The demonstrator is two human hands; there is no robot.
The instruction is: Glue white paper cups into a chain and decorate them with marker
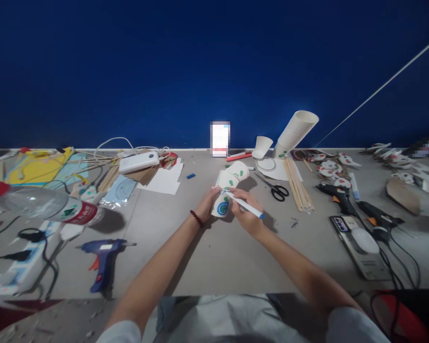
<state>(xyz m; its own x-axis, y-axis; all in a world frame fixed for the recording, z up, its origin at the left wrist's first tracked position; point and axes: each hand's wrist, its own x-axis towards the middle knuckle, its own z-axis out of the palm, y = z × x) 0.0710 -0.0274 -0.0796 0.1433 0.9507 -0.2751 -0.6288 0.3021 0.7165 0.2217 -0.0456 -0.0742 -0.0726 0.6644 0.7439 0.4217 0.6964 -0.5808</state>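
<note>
My left hand (206,205), with a beaded bracelet at the wrist, is closed around the left side of joined white paper cups (229,181). The cups bend away from me in a curved row and carry green prints. On the nearest cup is a blue ringed circle (222,207). My right hand (248,216) grips a white marker (246,206) with a blue end, its tip side pointing at the cups. A small blue cap (190,176) lies on the table left of the cups. Part of the cups is hidden behind my fingers.
Black scissors (279,191), wooden sticks (297,186) and a leaning cup stack (296,133) stand or lie to the right. Glue guns (338,197) and a phone (361,252) lie farther right. On the left are a blue glue gun (102,257), water bottle (57,202) and power strip (28,259).
</note>
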